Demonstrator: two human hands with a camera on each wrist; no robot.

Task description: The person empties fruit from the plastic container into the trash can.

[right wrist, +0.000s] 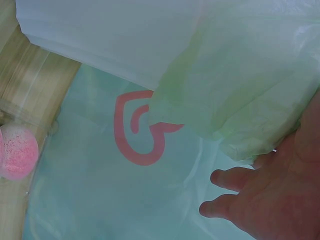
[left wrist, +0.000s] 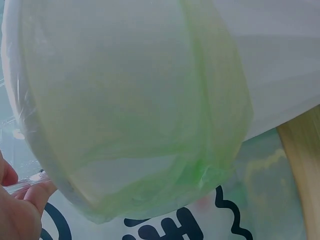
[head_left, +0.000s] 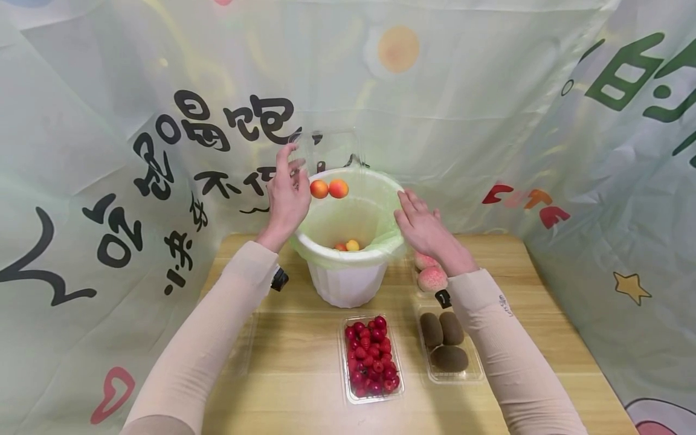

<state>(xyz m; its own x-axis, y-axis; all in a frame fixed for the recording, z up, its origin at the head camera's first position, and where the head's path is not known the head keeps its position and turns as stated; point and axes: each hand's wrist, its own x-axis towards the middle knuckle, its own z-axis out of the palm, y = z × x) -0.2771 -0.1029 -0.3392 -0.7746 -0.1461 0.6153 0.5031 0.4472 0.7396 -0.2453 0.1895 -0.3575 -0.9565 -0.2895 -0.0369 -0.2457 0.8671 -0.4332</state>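
My left hand (head_left: 289, 196) pinches the edge of a clear plastic box (left wrist: 22, 186), tilted above the far left rim of a white bin (head_left: 348, 281). Two orange-red apricots (head_left: 328, 188) show just below the box, at the bin mouth; whether they still touch the box I cannot tell. Deeper inside lie more apricots (head_left: 352, 245), partly hidden by the near rim. A pale green bag (left wrist: 200, 175) lines the bin and folds over its rim. With fingers extended, my right hand (head_left: 426, 226) rests against the bag at the right rim.
A clear box of red cherries and raspberries (head_left: 372, 359) stands before the bin on the wooden table (head_left: 293, 374). To the right are a box of kiwis (head_left: 450, 344) and pink peaches (head_left: 432, 278), partly behind my right arm. Printed cloth (head_left: 462, 121) surrounds the table.
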